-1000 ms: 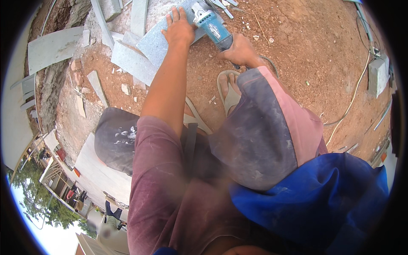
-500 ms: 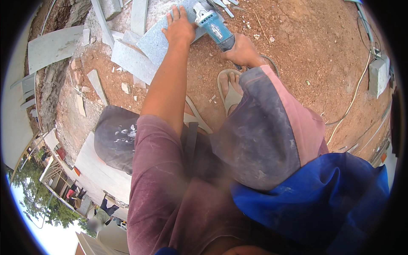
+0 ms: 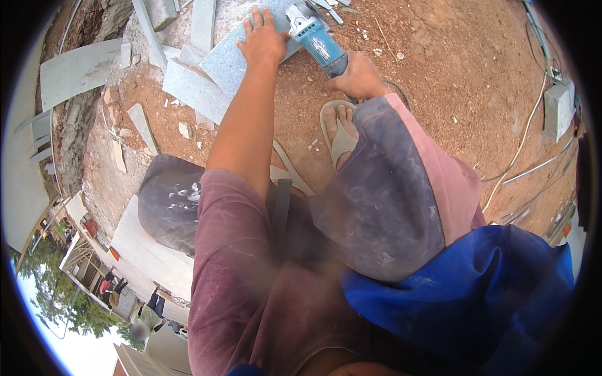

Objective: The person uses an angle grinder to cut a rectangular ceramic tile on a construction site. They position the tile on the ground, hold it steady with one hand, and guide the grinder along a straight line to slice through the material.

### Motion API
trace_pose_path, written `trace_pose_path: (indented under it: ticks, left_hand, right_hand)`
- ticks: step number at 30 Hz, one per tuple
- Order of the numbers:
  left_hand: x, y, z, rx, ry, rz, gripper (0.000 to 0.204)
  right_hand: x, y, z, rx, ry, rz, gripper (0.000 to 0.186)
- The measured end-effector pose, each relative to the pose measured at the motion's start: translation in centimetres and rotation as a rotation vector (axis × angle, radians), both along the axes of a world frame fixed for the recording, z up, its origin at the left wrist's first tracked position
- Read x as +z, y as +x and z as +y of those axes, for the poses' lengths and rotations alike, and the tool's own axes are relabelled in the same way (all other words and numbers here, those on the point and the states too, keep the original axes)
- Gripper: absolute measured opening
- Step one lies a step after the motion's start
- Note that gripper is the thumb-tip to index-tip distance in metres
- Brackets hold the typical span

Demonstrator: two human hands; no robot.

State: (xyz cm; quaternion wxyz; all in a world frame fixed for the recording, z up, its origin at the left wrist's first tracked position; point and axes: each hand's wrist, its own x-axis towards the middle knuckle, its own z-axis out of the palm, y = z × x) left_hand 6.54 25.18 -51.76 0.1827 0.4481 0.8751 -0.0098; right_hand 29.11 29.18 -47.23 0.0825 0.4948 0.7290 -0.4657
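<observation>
My left hand (image 3: 261, 44) lies with spread fingers, pressing on a pale blue-grey speckled board (image 3: 229, 62) on the ground. My right hand (image 3: 357, 76) grips the dark rear handle of a teal angle grinder (image 3: 320, 45). The grinder's silver head is at the board's upper right edge, just right of my left hand, with the disc partly out of sight. Another pale board (image 3: 191, 91) lies at the lower left of the held one, and narrow cut strips (image 3: 329, 11) lie beyond the grinder.
My sandalled feet (image 3: 343, 131) are below the grinder. Scattered boards (image 3: 81, 69) and rubble (image 3: 185, 130) lie at the left. Cables (image 3: 514, 163), a pipe (image 3: 536, 169) and a grey block (image 3: 558, 109) are at the right. Two people (image 3: 149, 319) are in the distant lower-left background.
My hands and the grinder keep nearly the same places, with very slight shifts. A distant person at the lower left has moved a little.
</observation>
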Motion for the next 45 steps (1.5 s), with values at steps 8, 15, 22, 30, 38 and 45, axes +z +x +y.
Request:
trace_pose_path:
  ticks: [8, 15, 22, 30, 38, 45]
  left_hand:
    - [0.2, 0.1, -0.1, 0.003, 0.006, -0.008, 0.084]
    - [0.3, 0.0, 0.0, 0.009, -0.001, -0.011, 0.084]
    - [0.0, 0.0, 0.0, -0.001, 0.008, -0.001, 0.084]
    - [0.1, 0.1, 0.1, 0.002, 0.009, -0.010, 0.085]
    - [0.1, 0.1, 0.0, 0.023, -0.011, -0.019, 0.088]
    - [0.0, 0.1, 0.2, 0.019, 0.006, -0.020, 0.088]
  right_hand:
    - [-1.0, 0.5, -0.4, -0.025, 0.033, 0.034, 0.053]
    - [-1.6, 0.8, -0.4, -0.016, 0.018, 0.025, 0.053]
    - [-0.9, 1.0, -0.4, -0.026, 0.033, 0.039, 0.061]
    - [-1.3, 1.3, -1.0, -0.069, 0.053, 0.015, 0.056]
    - [-1.5, 1.5, -1.3, -0.063, 0.041, -0.002, 0.055]
    - [-1.0, 1.9, -1.2, -0.061, 0.026, 0.007, 0.053]
